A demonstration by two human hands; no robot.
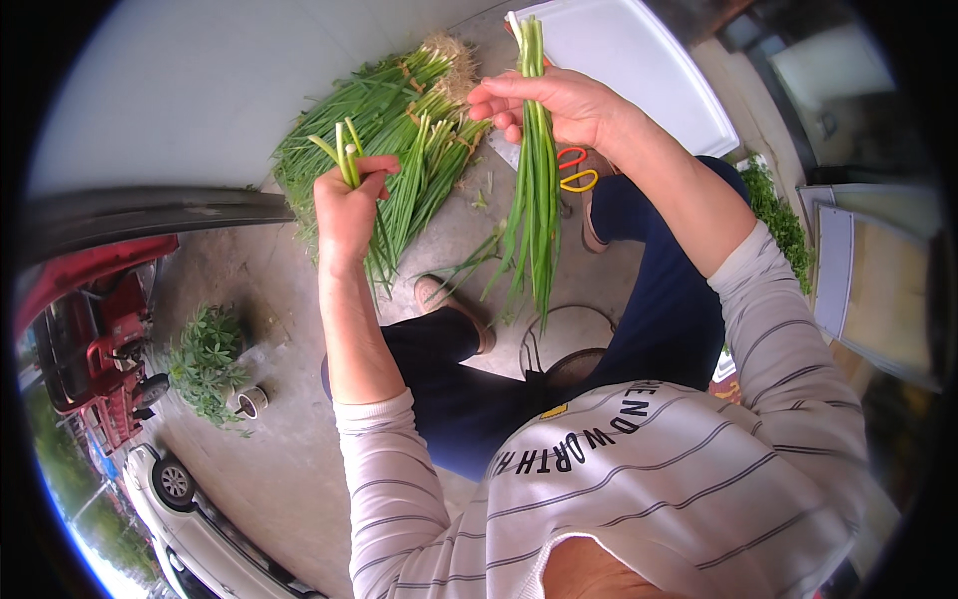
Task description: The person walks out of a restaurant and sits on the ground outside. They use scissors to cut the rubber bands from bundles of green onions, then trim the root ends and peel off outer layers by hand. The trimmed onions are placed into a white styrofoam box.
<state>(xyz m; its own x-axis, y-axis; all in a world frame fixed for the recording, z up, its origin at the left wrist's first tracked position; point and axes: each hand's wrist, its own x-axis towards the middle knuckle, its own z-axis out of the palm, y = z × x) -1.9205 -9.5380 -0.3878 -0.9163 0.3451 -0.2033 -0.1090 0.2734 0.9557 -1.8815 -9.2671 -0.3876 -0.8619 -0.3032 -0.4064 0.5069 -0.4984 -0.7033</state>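
A few green onion stalks (350,166) poke out above my left hand (348,206), which is closed around them, pale ends up. Higher and to the right, my right hand (557,105) grips a larger bunch of green onions (535,195). Its white ends point away from me and its long green leaves hang down over the floor. Beyond my left hand lies a big pile of green onions (359,112), partly tied in bundles, with stringy roots (453,64) at the far end. Below my right wrist, scissors show orange and yellow handles (580,181); their blades are hidden.
A white tray (636,67) stands beyond my right hand. Loose leaves (479,254) litter the concrete floor (284,449) near my shoes. Leafy greens (775,217) sit at right. A potted plant (206,367), red vehicle (105,337) and white car (202,524) stand left.
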